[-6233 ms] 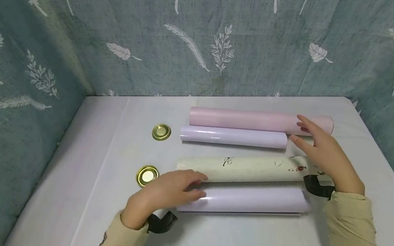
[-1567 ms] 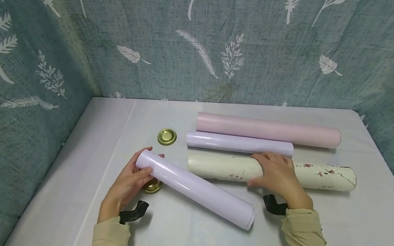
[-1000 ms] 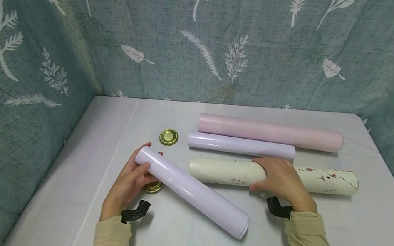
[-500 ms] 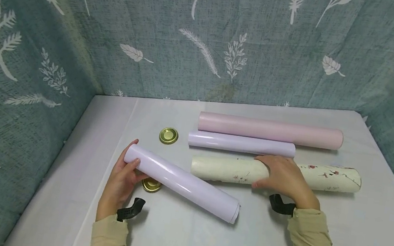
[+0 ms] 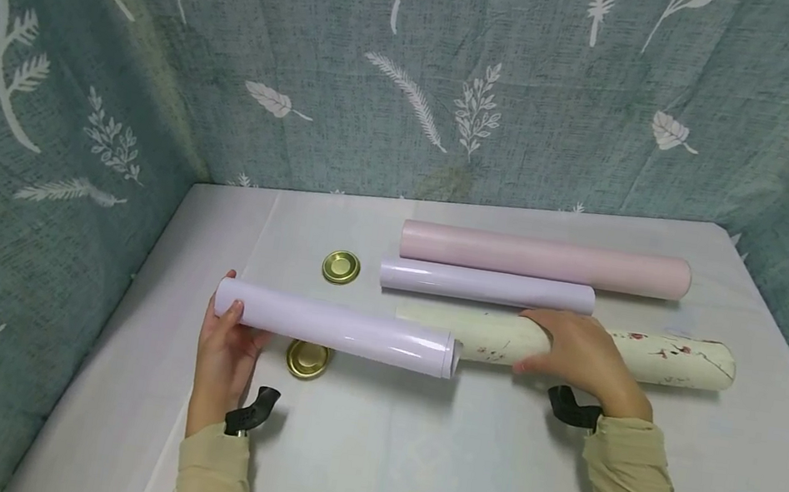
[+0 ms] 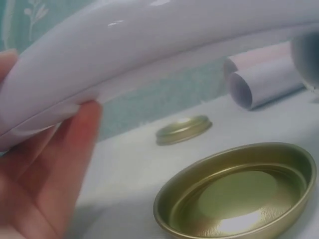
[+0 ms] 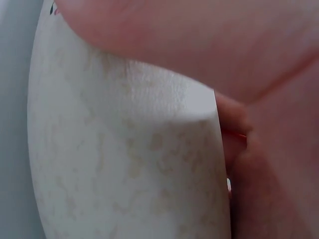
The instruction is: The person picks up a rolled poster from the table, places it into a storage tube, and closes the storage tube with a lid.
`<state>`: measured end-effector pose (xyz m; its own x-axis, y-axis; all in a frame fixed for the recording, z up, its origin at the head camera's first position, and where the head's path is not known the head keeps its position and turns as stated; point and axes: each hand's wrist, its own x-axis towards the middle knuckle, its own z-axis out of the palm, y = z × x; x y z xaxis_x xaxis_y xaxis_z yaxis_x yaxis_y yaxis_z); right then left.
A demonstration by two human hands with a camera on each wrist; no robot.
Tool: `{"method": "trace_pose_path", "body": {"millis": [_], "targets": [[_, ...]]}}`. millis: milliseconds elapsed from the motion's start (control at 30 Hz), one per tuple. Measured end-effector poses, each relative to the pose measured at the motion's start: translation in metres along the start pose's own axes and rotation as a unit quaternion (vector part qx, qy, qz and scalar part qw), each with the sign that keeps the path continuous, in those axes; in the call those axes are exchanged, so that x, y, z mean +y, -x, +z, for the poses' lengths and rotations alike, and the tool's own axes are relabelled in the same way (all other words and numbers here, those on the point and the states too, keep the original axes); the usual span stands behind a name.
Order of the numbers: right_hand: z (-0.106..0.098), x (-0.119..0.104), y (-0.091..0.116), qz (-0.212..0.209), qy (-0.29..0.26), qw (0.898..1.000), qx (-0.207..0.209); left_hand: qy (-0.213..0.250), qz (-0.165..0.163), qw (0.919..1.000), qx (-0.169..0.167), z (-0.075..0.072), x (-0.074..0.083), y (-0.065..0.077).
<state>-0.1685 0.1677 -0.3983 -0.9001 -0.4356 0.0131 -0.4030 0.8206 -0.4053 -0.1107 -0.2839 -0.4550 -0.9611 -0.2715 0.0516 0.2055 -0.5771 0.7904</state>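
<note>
Head view: the left hand [image 5: 225, 353] held the raised white roll [image 5: 333, 328] by its left end. The right hand [image 5: 579, 354] gripped the floral roll [image 5: 673, 362], right of the near lid [image 5: 308, 360].

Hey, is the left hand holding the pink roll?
No, the left hand holds a pale lavender roll; the pink roll lies on the table.

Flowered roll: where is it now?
In the head view, the flowered roll lies right of centre, under the right hand, in front of a lilac roll.

Floral roll [image 5: 674, 361]: right hand [image 5: 583, 357] grips it. At its left end, left hand [image 5: 226, 348] holds glossy roll [image 5: 345, 330]. Beyond it, pink roll [image 5: 546, 261].
</note>
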Motion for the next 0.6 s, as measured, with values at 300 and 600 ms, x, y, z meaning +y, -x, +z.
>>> {"method": "trace_pose_path", "body": {"millis": [300,600], "targets": [[-0.011,0.003,0.007,0.02,-0.017,1.0,0.005,0.073,0.033,0.9947,0.064,-0.005,-0.001,-0.002],[-0.021,0.006,0.011,0.066,-0.043,0.997,0.022,0.126,0.046,0.9862,0.097,-0.009,0.002,-0.004]]}}
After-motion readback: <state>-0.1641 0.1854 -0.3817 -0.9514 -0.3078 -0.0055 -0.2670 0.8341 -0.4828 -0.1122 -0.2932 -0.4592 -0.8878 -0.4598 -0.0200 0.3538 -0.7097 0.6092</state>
